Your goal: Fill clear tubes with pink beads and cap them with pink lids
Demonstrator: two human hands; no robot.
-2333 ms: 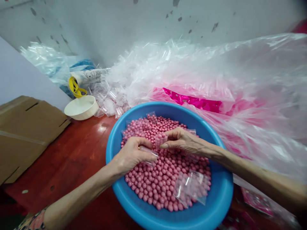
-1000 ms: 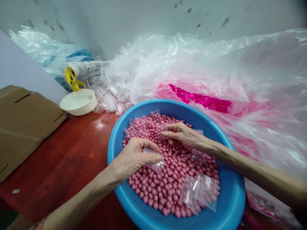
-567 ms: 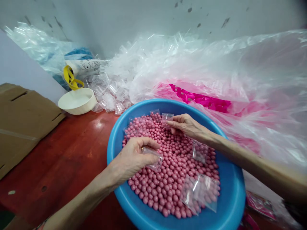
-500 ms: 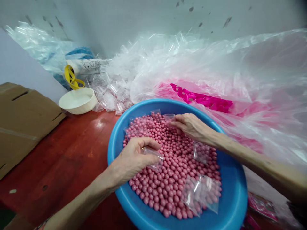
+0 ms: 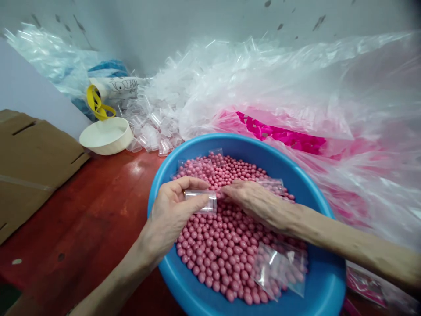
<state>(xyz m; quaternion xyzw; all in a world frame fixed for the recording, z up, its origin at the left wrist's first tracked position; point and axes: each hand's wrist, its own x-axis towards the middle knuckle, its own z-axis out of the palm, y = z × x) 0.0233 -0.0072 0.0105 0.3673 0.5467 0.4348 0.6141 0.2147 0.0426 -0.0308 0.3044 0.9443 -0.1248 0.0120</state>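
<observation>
A blue basin [image 5: 166,169] full of small pink beads [image 5: 223,250] sits in front of me. My left hand [image 5: 169,213] pinches a small clear plastic bag [image 5: 201,201] between thumb and fingers, just above the beads. My right hand [image 5: 258,202] lies palm down over the beads, its fingertips drawn together at the right end of that bag; what they pinch is hidden. Small bags filled with beads lie in the basin at the near right [image 5: 279,268], at the far left [image 5: 194,166] and just behind my right hand [image 5: 272,184].
The basin stands on a red table [image 5: 98,210]. A cardboard box [image 5: 29,162] is at the left and a white bowl [image 5: 107,136] with a yellow strap [image 5: 95,105] behind it. A heap of clear plastic [image 5: 237,83] covers a pink item [image 5: 283,137] at the back right.
My right hand came back from the far side of the basin to the left hand's bag. My left hand lifted and turned its bag a little towards the right hand.
</observation>
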